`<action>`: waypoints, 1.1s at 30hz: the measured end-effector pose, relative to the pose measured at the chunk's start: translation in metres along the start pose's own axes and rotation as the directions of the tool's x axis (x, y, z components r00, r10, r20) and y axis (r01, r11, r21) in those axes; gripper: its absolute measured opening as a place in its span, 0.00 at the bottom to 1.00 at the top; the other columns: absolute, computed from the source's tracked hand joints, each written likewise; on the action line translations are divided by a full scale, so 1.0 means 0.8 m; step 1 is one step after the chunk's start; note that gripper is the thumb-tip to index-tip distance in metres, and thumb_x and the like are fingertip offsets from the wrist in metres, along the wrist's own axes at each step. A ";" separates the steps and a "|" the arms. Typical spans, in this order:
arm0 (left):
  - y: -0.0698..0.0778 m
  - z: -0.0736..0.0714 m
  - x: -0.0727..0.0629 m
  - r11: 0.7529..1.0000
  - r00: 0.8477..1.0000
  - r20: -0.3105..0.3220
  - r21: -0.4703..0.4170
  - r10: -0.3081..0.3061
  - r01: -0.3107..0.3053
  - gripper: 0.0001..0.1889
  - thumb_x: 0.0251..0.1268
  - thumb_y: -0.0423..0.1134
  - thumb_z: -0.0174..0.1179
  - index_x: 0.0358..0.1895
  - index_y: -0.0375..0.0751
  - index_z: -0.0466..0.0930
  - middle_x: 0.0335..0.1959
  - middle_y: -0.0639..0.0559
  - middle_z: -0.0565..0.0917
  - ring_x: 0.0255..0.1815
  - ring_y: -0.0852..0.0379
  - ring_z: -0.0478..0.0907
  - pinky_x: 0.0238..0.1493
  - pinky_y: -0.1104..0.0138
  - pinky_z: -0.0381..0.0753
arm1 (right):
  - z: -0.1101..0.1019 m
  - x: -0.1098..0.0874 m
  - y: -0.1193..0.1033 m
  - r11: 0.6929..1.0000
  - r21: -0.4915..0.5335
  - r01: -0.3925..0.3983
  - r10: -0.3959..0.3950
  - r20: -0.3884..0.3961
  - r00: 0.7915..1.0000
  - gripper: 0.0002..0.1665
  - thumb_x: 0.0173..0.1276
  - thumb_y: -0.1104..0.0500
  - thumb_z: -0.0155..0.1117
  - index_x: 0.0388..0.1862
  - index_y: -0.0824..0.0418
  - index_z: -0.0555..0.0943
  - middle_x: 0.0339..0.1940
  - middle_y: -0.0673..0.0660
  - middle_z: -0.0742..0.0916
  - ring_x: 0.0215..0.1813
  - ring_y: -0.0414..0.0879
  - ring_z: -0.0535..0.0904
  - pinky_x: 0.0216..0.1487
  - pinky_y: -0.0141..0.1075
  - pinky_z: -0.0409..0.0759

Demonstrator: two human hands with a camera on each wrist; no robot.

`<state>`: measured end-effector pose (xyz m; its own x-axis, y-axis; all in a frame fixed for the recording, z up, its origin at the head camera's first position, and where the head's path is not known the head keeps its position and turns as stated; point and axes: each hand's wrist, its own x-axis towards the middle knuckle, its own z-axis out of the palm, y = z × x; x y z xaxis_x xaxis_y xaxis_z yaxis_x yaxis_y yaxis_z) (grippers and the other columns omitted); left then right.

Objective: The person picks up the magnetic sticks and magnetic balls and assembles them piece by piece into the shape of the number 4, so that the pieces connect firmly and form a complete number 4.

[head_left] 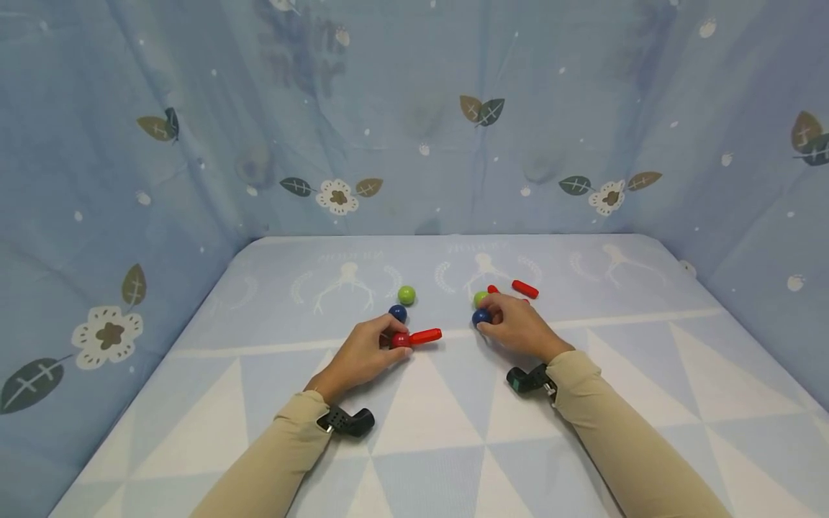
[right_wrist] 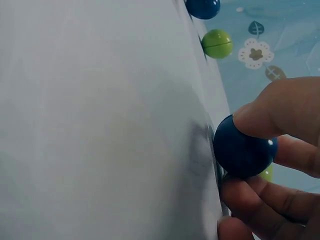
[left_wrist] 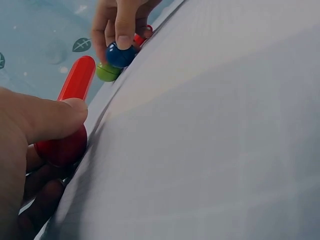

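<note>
My left hand grips a glossy red ball low over the cloth. A red stick juts from beside that ball toward the right; whether the two are joined I cannot tell. In the left wrist view the thumb lies across where the stick meets the ball. My right hand pinches a dark blue ball between thumb and fingers, at the cloth surface. Right behind it a green ball is partly hidden by the fingers.
Beyond my left hand lie another blue ball and another green ball. A red stick lies past the right hand, with a red piece partly covered. A patterned blue curtain rises behind the cloth-covered table.
</note>
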<state>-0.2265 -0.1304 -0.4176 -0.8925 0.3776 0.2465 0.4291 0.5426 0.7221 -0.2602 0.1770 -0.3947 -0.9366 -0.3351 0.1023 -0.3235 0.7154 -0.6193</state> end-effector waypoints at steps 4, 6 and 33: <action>-0.001 0.000 0.002 1.000 1.000 0.016 0.016 0.005 -0.006 0.16 0.57 0.35 0.74 0.48 0.45 0.81 0.39 0.57 0.83 0.40 0.59 0.78 0.48 0.62 0.80 | 0.000 -0.003 0.000 1.000 0.012 -0.023 0.022 0.026 0.999 0.24 0.65 0.57 0.70 0.59 0.62 0.82 0.37 0.54 0.82 0.39 0.48 0.76 0.41 0.40 0.74; -0.001 0.000 0.003 1.000 1.000 0.015 0.019 0.014 -0.015 0.16 0.57 0.36 0.74 0.48 0.46 0.81 0.39 0.57 0.83 0.40 0.59 0.78 0.47 0.62 0.79 | -0.001 -0.004 -0.001 0.999 0.037 -0.036 0.035 0.030 0.999 0.23 0.66 0.54 0.70 0.59 0.61 0.82 0.39 0.53 0.83 0.41 0.47 0.77 0.43 0.40 0.75; -0.003 -0.001 0.002 0.999 1.000 0.009 0.046 0.021 -0.021 0.17 0.57 0.36 0.75 0.48 0.46 0.80 0.39 0.56 0.83 0.40 0.58 0.77 0.46 0.62 0.79 | 0.001 -0.001 0.006 0.903 0.414 -0.114 0.074 0.110 0.991 0.29 0.68 0.53 0.70 0.66 0.59 0.78 0.51 0.60 0.83 0.44 0.51 0.84 0.45 0.41 0.83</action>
<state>-0.2290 -0.1319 -0.4183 -0.8821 0.3955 0.2560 0.4540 0.5685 0.6861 -0.2607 0.1805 -0.3987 -0.9376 -0.3464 -0.0305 -0.1300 0.4305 -0.8932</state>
